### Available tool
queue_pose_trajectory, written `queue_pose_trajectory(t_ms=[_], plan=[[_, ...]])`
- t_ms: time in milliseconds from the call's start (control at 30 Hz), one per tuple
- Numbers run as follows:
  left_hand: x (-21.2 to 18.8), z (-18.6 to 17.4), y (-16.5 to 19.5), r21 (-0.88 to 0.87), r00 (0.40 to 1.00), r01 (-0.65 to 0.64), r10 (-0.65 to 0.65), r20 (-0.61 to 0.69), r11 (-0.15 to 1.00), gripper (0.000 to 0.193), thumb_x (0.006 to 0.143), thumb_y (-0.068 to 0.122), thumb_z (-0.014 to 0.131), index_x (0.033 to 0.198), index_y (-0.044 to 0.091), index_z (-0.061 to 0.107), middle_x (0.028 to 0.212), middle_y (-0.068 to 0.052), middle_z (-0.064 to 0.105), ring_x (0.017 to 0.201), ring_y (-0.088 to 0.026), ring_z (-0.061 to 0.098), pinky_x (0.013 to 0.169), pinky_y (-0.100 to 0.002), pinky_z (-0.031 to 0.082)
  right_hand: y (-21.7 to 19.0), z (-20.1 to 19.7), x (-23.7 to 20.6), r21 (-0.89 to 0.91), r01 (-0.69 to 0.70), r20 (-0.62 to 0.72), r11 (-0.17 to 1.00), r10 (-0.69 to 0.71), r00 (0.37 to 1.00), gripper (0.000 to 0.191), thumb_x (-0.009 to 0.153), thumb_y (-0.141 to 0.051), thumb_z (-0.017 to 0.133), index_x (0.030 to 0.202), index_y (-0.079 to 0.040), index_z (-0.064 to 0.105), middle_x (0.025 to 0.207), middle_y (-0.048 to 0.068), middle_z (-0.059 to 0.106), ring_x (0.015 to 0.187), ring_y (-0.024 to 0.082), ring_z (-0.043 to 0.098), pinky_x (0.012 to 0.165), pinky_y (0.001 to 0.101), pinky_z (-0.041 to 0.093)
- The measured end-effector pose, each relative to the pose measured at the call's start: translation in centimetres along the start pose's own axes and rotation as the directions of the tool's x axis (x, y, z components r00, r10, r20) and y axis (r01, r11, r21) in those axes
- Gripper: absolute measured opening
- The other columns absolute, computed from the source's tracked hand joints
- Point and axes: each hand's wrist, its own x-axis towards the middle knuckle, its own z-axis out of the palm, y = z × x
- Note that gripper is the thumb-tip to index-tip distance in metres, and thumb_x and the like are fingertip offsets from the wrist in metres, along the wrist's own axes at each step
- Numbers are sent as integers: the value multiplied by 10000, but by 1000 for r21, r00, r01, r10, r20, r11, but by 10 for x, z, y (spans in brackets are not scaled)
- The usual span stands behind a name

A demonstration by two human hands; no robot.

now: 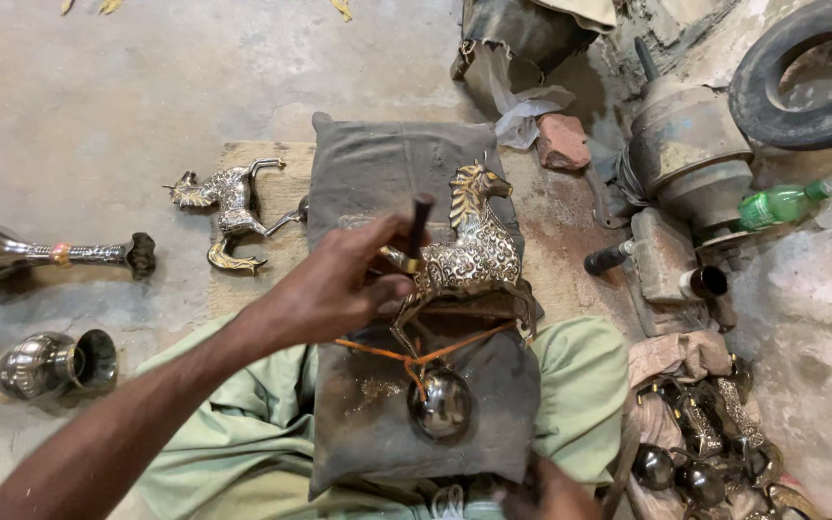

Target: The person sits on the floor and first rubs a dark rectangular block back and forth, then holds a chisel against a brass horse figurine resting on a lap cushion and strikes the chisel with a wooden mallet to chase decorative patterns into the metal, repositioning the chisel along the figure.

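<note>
A dark grey cushion (368, 183) fills the centre of the frame, lying across my lap in green cloth. On its upper right part stands the brass horse figure (474, 252), head toward the top, an orange cord (455, 344) crossing below its legs to a round shiny metal ball (440, 403) lower down. A second horse figure (228, 207) lies on a wooden board (262, 279) left of centre. Two metal vases (40, 255) lie at the left edge. My left hand (344, 284) sits mid-frame, fingers clamped around a thin dark tool (419, 223) touching the horse. My right hand (551, 491) shows only partly at the bottom edge; I cannot tell its grip.
</note>
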Motion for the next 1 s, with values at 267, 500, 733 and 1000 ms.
queue_pose_trajectory(t_ms=[267,500,733,1000], plan=[[24,3,16,26,966,-184,176,192,983,445,821,26,745,1256,68,664,853,-124,773,712,-180,769,631,-408,581,47,-42,-12,-402,-108,48,909,139,989,571,818,-579,738,1244,-199,719,1099,103,742,1089,241,708,1014,368,547],[32,2,17,109,898,-363,317,306,925,555,812,-82,628,1333,110,639,898,-132,779,751,-243,786,654,-436,574,22,-171,-47,-472,86,-254,878,-229,940,575,771,-431,830,1180,-72,644,924,75,703,849,168,702,759,337,545],[31,0,22,165,900,-350,281,334,922,529,819,-53,631,1318,123,626,840,-115,778,774,-266,787,674,-442,576,-90,-136,-54,-242,229,-563,943,-328,759,584,740,-251,838,1183,-13,540,807,53,679,679,127,632,591,301,535],[32,2,21,216,898,-362,277,342,907,370,791,-40,682,1137,78,624,794,-115,749,775,-311,764,646,-488,520,-160,-104,-19,-502,130,-435,855,-379,817,587,801,-293,817,1281,-99,542,676,110,680,540,182,651,503,347,527]])
